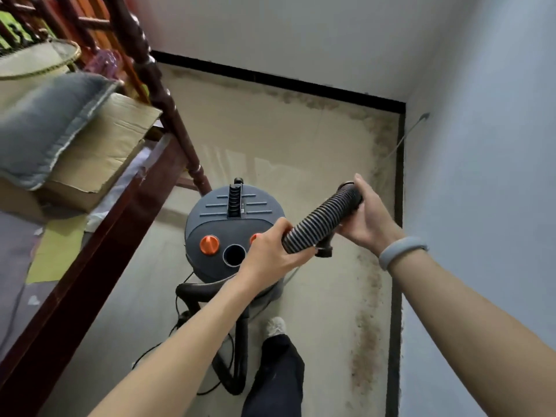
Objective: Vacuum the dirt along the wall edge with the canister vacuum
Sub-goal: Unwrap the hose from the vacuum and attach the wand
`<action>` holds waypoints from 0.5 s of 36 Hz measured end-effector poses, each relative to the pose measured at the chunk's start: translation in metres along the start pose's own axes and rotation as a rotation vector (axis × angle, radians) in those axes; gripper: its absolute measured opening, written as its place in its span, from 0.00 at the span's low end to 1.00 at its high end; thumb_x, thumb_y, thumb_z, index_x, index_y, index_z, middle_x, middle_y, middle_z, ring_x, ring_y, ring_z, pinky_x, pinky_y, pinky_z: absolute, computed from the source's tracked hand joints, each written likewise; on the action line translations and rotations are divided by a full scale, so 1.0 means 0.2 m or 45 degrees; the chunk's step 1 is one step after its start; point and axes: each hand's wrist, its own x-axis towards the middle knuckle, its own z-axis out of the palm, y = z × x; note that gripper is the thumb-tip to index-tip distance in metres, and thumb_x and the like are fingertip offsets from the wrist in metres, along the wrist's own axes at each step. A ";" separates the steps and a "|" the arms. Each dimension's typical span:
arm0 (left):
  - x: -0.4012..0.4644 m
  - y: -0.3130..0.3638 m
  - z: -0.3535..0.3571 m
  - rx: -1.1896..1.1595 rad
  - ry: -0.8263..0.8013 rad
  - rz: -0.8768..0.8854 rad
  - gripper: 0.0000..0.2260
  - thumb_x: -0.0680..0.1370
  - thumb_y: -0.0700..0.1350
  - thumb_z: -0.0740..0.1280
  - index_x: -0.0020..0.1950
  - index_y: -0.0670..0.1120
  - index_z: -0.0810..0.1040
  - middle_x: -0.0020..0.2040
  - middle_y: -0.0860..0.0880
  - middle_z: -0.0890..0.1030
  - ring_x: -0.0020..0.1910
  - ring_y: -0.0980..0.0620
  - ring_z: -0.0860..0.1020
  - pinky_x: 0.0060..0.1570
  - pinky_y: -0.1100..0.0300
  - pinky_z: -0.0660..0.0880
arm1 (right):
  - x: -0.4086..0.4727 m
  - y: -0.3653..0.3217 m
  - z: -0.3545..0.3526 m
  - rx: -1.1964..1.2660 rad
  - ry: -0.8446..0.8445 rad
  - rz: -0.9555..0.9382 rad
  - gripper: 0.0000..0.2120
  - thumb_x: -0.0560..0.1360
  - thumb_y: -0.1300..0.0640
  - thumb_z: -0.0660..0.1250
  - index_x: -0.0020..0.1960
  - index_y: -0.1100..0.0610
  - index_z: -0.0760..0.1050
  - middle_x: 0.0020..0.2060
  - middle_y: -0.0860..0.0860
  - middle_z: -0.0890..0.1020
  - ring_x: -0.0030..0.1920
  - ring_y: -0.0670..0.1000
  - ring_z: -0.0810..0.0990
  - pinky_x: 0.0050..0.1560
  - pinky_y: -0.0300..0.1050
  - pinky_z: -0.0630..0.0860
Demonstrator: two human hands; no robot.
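Observation:
A grey canister vacuum (228, 218) with orange knobs and an open round inlet port stands on the floor in the middle. Above its right side I hold a black ribbed hose (322, 218) with both hands. My left hand (273, 251) grips the hose's lower end, close to the port. My right hand (367, 218) grips the upper end with the black cuff. Brown dirt (368, 335) lies in a band along the black skirting of the right wall and along the far wall.
A dark wooden bed frame (99, 239) with a cardboard box (99, 152) and a grey cushion (51, 121) fills the left side. Black tubes and a cable (228, 350) lie behind the vacuum, by my foot (275, 326). White walls meet in the far right corner.

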 end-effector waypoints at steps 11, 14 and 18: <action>0.35 -0.51 -0.22 0.110 -0.102 -0.587 0.20 0.79 0.58 0.63 0.67 0.50 0.71 0.65 0.49 0.73 0.66 0.48 0.70 0.63 0.54 0.69 | 0.61 -0.06 0.29 -0.481 0.286 -0.179 0.08 0.76 0.64 0.65 0.52 0.64 0.68 0.32 0.56 0.71 0.22 0.51 0.74 0.26 0.43 0.76; 0.42 -0.68 -0.20 0.436 -0.048 -0.751 0.30 0.78 0.60 0.63 0.75 0.47 0.62 0.74 0.46 0.65 0.73 0.44 0.62 0.70 0.48 0.62 | 0.70 -0.08 0.28 -0.761 0.233 -0.311 0.07 0.75 0.66 0.65 0.47 0.60 0.67 0.31 0.56 0.71 0.22 0.51 0.74 0.25 0.44 0.76; 0.62 -0.80 -0.11 0.457 0.044 -0.852 0.31 0.80 0.58 0.60 0.77 0.43 0.57 0.75 0.43 0.63 0.73 0.42 0.63 0.71 0.46 0.60 | 0.89 -0.15 0.28 -0.996 0.127 -0.391 0.08 0.74 0.67 0.64 0.47 0.58 0.66 0.31 0.54 0.71 0.22 0.51 0.74 0.27 0.46 0.76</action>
